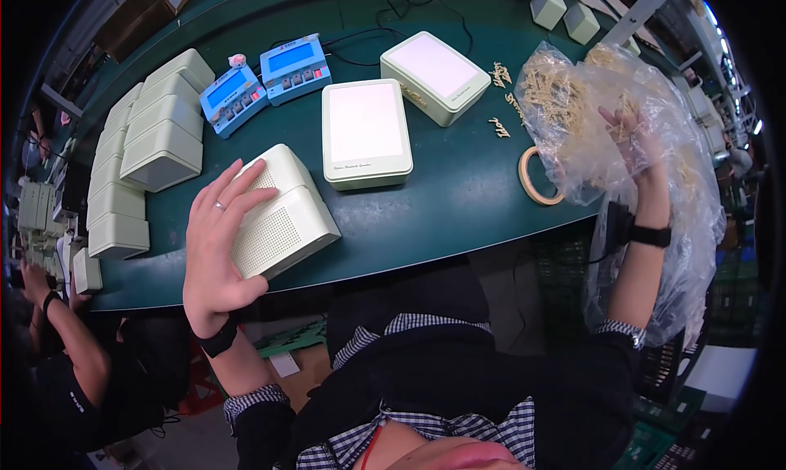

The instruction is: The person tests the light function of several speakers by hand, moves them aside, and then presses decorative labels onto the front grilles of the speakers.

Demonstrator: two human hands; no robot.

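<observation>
My left hand [219,239] rests over a cream speaker box [273,234] with a dotted grille, its fingers across the top and its thumb along the near edge. Out to the right, my right hand [634,138] reaches into a clear plastic bag [585,171] full of small beige script-shaped pieces [550,93]. Through the plastic its fingers look apart among the pieces, though the film blurs them. A few loose script pieces [499,128] lie beside the bag. Two more cream boxes with white panels, one flat [366,130] and one angled [436,73], stand beyond the speaker.
Stacked cream boxes [164,126] fill the left of the green table [458,192]. Two blue devices [293,67] with displays and buttons stand behind. A tape roll [536,177] lies by the bag. Cables [364,34] cross the back. Another person's arm [78,335] is at far left.
</observation>
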